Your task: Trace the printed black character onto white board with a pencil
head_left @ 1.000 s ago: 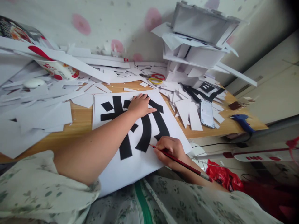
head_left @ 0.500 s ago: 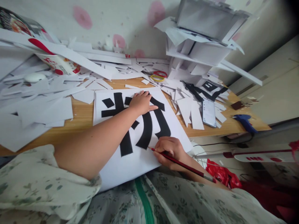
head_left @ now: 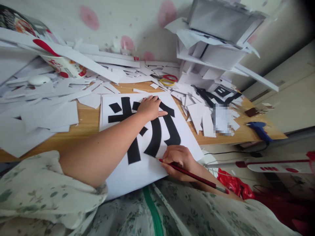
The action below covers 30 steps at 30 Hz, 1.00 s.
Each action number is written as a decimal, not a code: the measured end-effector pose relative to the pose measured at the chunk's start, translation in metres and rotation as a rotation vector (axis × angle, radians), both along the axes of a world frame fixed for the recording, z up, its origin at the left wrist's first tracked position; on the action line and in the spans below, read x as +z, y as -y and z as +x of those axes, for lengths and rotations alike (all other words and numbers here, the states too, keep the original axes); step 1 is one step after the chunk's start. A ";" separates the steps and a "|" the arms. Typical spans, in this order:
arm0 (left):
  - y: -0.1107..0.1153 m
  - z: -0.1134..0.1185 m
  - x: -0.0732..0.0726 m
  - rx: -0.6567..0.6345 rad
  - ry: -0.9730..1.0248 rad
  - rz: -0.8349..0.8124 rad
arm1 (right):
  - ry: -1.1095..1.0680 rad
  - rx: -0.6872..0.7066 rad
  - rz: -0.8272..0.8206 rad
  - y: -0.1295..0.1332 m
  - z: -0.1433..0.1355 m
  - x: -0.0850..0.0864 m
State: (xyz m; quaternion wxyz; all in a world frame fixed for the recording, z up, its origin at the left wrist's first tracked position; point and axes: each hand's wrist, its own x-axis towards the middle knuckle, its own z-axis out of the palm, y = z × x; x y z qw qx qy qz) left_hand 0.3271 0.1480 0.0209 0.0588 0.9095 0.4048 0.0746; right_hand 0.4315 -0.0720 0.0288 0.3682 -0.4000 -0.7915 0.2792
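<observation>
A large black cut-out character (head_left: 134,151) lies flat on a white sheet (head_left: 123,185) at the table's front edge. Across its upper part rests my left hand (head_left: 150,108), open, fingers spread and pressing it down; part of the black shape is hidden under it. My right hand (head_left: 178,160) is closed round a dark red pencil (head_left: 194,176). The pencil's tip is by the lower end of the long curved black stroke. Thin pencil lines show along some of the black edges.
White paper scraps (head_left: 49,111) cover the table's left and back. Scissors (head_left: 168,79) with red and yellow handles lie behind the sheet. A paper cup (head_left: 70,67) stands back left, more black cut-outs (head_left: 205,95) lie right, and a blue glue gun (head_left: 259,129) sits near the right edge.
The pencil tip has moved slightly down, staying by the lower end of the curved stroke. My left hand keeps its place on the black cut-out. The whole view has shifted slightly.
</observation>
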 end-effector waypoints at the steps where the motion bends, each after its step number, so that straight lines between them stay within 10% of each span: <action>1: 0.000 0.000 0.000 -0.001 0.000 0.002 | 0.001 0.004 0.000 0.000 0.000 0.000; 15: 0.001 -0.001 0.001 -0.003 0.005 0.006 | -0.436 -0.207 -0.274 -0.001 -0.010 0.003; 30: 0.004 -0.002 0.002 -0.008 0.035 0.009 | -0.180 -0.283 -0.354 -0.010 -0.040 0.009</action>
